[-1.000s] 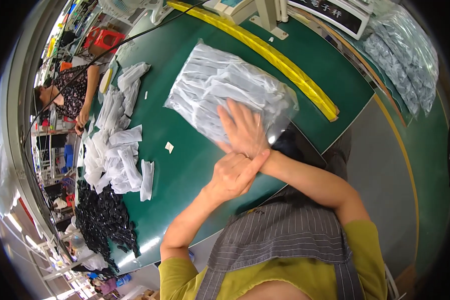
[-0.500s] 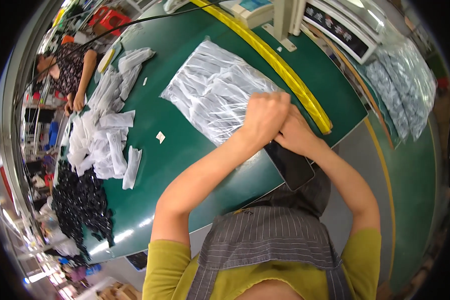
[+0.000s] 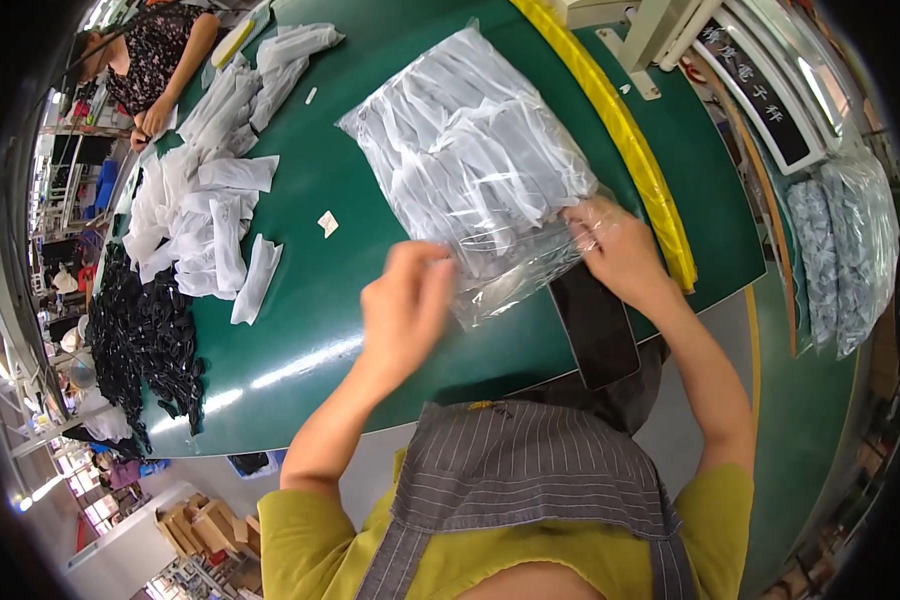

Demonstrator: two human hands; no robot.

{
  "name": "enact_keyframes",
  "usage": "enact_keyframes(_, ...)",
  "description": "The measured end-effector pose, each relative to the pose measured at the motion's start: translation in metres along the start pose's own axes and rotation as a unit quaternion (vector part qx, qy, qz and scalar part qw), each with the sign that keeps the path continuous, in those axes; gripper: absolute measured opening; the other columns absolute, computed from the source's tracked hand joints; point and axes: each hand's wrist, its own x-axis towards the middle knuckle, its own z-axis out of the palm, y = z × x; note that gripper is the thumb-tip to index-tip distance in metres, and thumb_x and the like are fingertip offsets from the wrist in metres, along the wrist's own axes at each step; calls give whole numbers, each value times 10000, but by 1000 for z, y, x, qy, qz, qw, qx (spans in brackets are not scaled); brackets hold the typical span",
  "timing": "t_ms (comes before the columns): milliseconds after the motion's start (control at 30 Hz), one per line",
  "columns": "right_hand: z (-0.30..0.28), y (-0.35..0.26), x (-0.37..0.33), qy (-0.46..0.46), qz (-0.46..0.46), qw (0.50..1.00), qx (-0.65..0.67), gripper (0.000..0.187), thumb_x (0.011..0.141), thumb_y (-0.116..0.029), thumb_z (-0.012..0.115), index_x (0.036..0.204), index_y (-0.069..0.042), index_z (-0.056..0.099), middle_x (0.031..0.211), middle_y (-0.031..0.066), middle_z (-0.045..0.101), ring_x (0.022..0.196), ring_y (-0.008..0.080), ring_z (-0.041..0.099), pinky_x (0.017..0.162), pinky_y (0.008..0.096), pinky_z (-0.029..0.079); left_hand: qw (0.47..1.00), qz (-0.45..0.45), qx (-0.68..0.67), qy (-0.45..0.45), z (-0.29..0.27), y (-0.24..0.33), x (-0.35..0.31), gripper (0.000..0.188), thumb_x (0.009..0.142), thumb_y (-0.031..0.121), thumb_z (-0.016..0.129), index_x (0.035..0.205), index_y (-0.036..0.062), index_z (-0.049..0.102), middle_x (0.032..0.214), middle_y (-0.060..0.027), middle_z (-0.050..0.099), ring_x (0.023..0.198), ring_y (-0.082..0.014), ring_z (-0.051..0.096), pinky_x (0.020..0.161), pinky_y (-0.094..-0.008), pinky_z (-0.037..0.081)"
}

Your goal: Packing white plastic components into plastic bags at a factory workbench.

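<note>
A clear plastic bag (image 3: 475,150) packed with rows of white wrapped pieces lies flat on the green table, its loose see-through mouth toward me. My right hand (image 3: 625,250) pinches the film at the bag's near right corner. Off the near left corner is my left hand (image 3: 405,305), fingers curled and smeared by motion; whether it touches the film is unclear. Beneath the right hand, a dark phone-like slab (image 3: 598,330) lies at the table's edge.
Loose white packets (image 3: 205,220) and a heap of black pieces (image 3: 150,340) cover the table's left. A yellow-wrapped strip (image 3: 630,140) runs along the right. Another person (image 3: 160,60) works at the far left. A bag of grey-blue goods (image 3: 840,255) stands far right.
My hands, together at the bag's right corner before, have parted; the left swung left and nearer me. The bag's mouth now lies spread out. The whole view has shifted slightly.
</note>
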Motion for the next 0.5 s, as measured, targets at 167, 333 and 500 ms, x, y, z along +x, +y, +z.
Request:
enact_keyframes(167,-2,-36,4,-60,-138,987,47,148,830,-47,644,946,-66,735,889,93,690,870,297,647,809,391,521,905,-275,-250,-207,13,-41,-31,456,1041,428,434,1088,-5,573,810,-82,656,587,-127,601,505,-248,450)
enact_keyframes(333,37,-41,14,-231,-75,941,234,168,922,-137,606,972,-30,726,962,116,723,914,314,673,827,381,521,859,-278,-360,-236,39,-44,-32,440,1063,388,396,1072,4,611,742,-74,642,561,-120,588,502,-251,447)
enact_keyframes(500,57,-48,36,-223,-39,935,274,198,955,-165,586,983,-7,703,958,129,721,901,324,677,822,372,526,937,-139,-187,-262,19,-54,-34,353,1048,294,457,938,22,653,570,-61,548,523,-140,533,535,-336,440)
